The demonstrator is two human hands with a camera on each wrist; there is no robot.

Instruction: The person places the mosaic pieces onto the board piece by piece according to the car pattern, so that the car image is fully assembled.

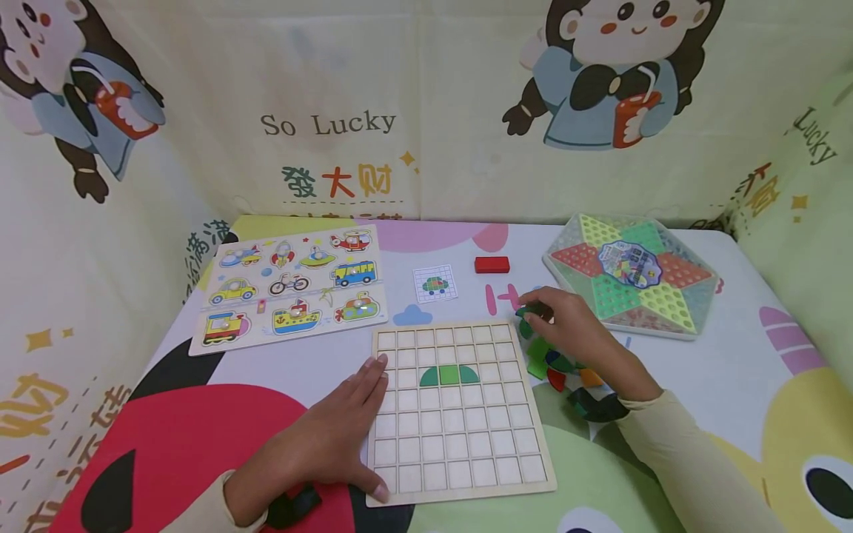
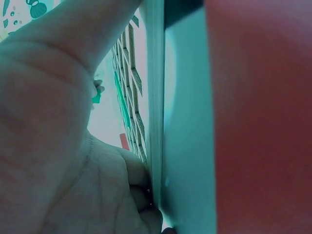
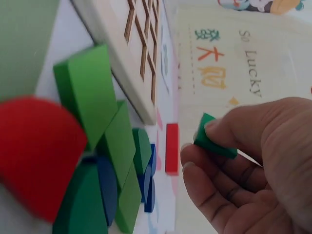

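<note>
A wooden grid board (image 1: 456, 446) lies flat in the middle of the table. Two dark green quarter-round pieces flank a light green square piece (image 1: 449, 375) in one of its upper rows. My left hand (image 1: 326, 437) rests along the board's left edge, fingers extended at the upper part and thumb on the lower corner. Beyond the board's right edge, my right hand (image 1: 576, 333) pinches a small dark green block (image 3: 214, 139) between thumb and fingers, raised off the table in the right wrist view. Below that hand lies a pile of coloured blocks, including light green ones (image 3: 90, 92) and a red one (image 3: 39, 156).
A small pattern card (image 1: 435, 284) and a red rectangular block (image 1: 492, 264) lie behind the board. At the back left is a vehicle puzzle board (image 1: 266, 302). A clear hexagonal box (image 1: 696, 322) with coloured triangles stands at the back right, close to my right forearm.
</note>
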